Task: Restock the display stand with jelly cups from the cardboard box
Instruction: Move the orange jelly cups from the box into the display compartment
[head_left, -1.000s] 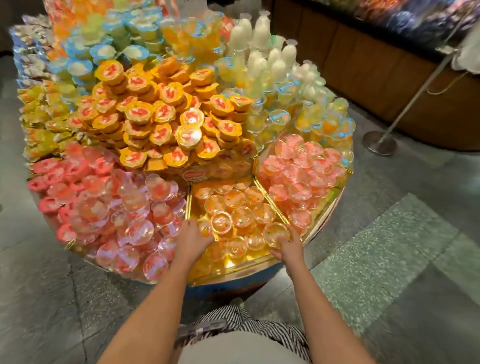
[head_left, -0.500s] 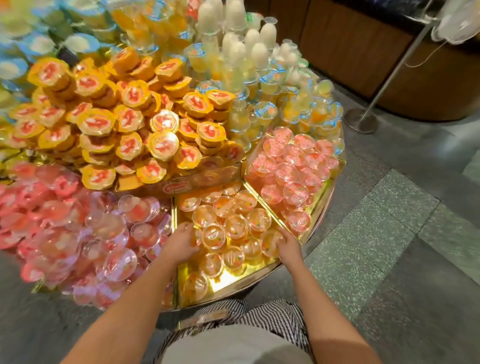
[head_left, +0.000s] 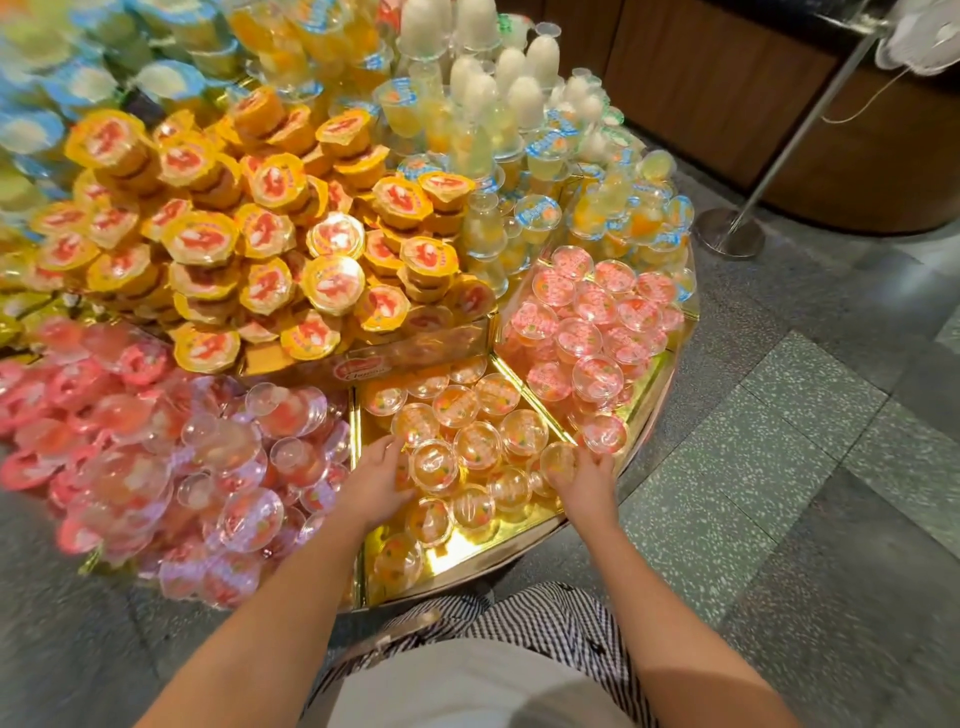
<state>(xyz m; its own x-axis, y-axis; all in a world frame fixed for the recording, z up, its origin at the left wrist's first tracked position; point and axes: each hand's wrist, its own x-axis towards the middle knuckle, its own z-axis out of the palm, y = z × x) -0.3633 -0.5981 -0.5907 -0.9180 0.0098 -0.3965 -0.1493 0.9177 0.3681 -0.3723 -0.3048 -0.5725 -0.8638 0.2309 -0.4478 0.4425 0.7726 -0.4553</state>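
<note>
At the display stand (head_left: 644, 387), we lean closer than a second ago. Both hands remain in the near gold compartment (head_left: 470, 543) of orange jelly cups (head_left: 478, 447). Our left hand (head_left: 374, 483) curls against cups at its left side, grip unclear. Our right hand (head_left: 584, 480) has shifted right, fingertips pinching one cup (head_left: 557, 460) by the divider (head_left: 519, 382). Placement looks nearly done; the cardboard box is out of view.

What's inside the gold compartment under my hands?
It holds clear-lidded orange jelly cups, packed toward the back; bare gold floor shows near the front edge. The left hand and right hand cover some cups, and anything beneath is hidden.
</note>
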